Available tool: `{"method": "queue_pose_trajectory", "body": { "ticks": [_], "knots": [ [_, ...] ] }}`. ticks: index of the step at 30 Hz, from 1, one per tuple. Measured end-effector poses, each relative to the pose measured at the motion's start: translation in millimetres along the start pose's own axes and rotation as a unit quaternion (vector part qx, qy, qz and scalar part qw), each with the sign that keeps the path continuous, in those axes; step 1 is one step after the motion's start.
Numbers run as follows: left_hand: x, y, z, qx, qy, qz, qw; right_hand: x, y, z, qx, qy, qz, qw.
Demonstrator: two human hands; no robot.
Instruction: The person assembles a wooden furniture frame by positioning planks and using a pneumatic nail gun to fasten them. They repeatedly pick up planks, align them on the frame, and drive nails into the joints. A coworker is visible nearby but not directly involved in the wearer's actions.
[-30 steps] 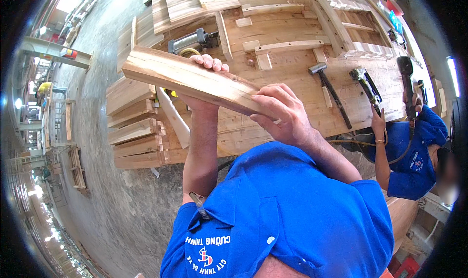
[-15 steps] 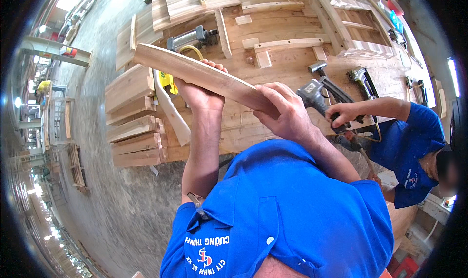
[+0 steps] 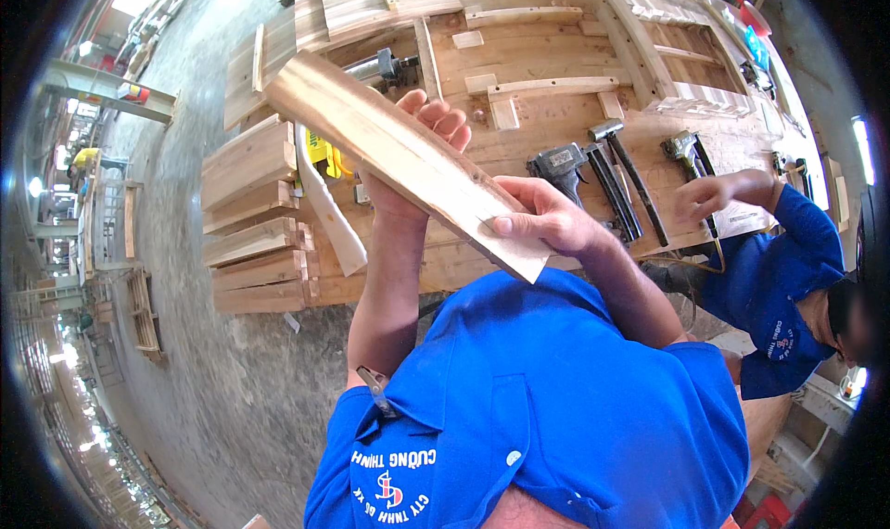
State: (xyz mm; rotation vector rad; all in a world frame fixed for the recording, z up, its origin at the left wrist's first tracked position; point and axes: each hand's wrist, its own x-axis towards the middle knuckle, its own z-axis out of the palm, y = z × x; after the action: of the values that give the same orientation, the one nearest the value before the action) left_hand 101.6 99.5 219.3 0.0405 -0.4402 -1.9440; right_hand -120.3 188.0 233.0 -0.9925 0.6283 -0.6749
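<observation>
A wooden board (image 3: 394, 149) is held slantwise above the workbench, its broad pale face turned up. My left hand (image 3: 439, 121) supports it from beneath around the middle, fingers loosely curled past the far edge; the board hides the palm. At the near end, my right hand (image 3: 547, 218) grips the board, thumb on the top face and fingers along the edge. Beyond my right hand, a nail gun (image 3: 561, 165) and a hammer (image 3: 635, 167) lie on the bench.
Stacked wooden pieces (image 3: 250, 223) line the bench's left end. A wooden frame (image 3: 663, 65) and loose slats (image 3: 547, 86) lie farther back. At right, a co-worker's hand (image 3: 705, 195) is near another nail gun (image 3: 686, 147). Concrete floor (image 3: 241, 390) spreads left.
The board has rolled in my hands from edge-up to broad face up, its near end coming toward me. The co-worker's hand has let go of the nail gun, which now lies down.
</observation>
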Motion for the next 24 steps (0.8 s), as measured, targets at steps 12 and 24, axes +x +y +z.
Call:
{"method": "queue_pose_trajectory", "body": {
  "ticks": [12, 24],
  "knots": [
    [-5.1, -4.9, 40.9, 0.212, 0.265, 0.089, 0.936, -7.0, 12.5, 13.0, -0.286, 0.236, -0.127, 0.920],
    [-0.6, 36.2, -7.2, -0.074, -0.166, 0.082, 0.980, -21.5, -8.7, 26.3, -0.569, 0.207, -0.342, 0.719]
  ]
}}
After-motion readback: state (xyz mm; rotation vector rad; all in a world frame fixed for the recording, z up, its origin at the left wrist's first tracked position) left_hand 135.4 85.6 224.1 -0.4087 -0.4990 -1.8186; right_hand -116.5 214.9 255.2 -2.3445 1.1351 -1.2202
